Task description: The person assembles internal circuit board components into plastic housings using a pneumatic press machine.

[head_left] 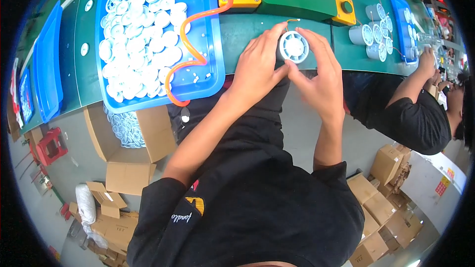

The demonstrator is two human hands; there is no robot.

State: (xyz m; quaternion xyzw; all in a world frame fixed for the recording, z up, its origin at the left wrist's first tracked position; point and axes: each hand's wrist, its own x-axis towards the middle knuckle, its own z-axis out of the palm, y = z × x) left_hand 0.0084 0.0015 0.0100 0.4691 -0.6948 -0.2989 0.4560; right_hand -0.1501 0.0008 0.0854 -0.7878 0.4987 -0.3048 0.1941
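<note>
1. My left hand (260,62) and right hand (321,69) curl round a pale slotted unit (294,47), holding it between them.
2. Unit's over the bench (247,29), near my edge.
3. Step, I judge: two-handed handling; next move calls for keeping the wire (293,20) clear.
4. Shirt (267,193) bears white script; cartons (118,227), small print.

I see a bright, fairly even scene, the light seeming to fall from above with soft shadows. Glare washes out the white discs (141,44) in the blue tray (213,76) along the counter's (88,76) near edge. To me the ribbed round part (294,48) looks fairly crisp, though its middle is very pale. The black shirt (267,193) swallows most detail. My fisheye bends the counter's edges, its far right end goes soft, and black vignetting fills the picture corners.
</note>
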